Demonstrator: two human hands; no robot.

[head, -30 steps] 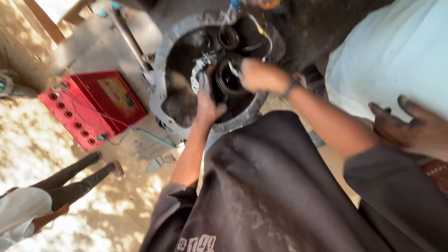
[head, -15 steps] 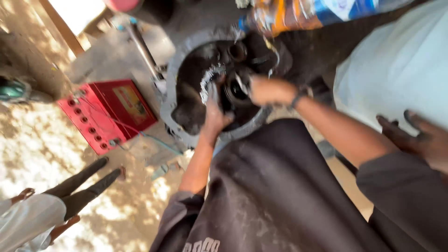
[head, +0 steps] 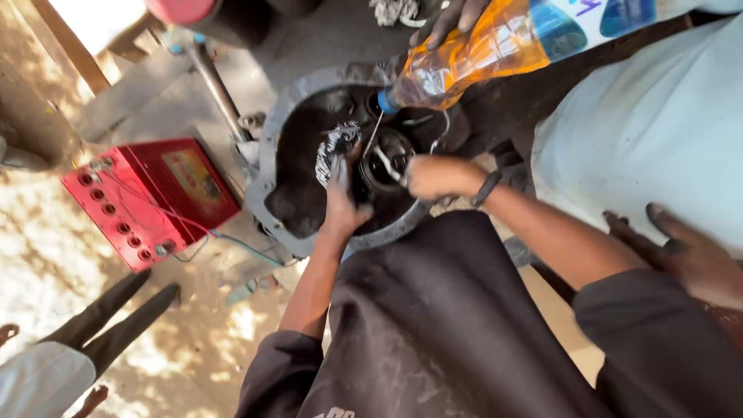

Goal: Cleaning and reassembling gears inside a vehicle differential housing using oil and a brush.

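A round dark metal housing (head: 272, 166) lies open below me, oily inside. My left hand (head: 340, 205) reaches into it, fingers laid against a silvery toothed part (head: 334, 145); whether it grips the part is unclear. My right hand (head: 435, 176) is closed on a thin metal tool (head: 387, 166) that points at a round ring-shaped part (head: 385, 161) in the middle. Above, another person's hand (head: 453, 15) tilts a plastic bottle of orange liquid (head: 472, 58), its blue neck over the housing, and a thin stream runs down.
A red box-shaped battery (head: 147, 201) with wires sits on the sandy ground to the left. A metal rod (head: 217, 85) runs up from the housing. Another person's dark hand (head: 681, 255) rests at the right beside pale cloth (head: 642, 139). Someone's legs (head: 108, 317) stand at lower left.
The orange bottle has come down into view and tilted over the housing. My hands have stayed inside the housing, and the housing now sits lower in view.
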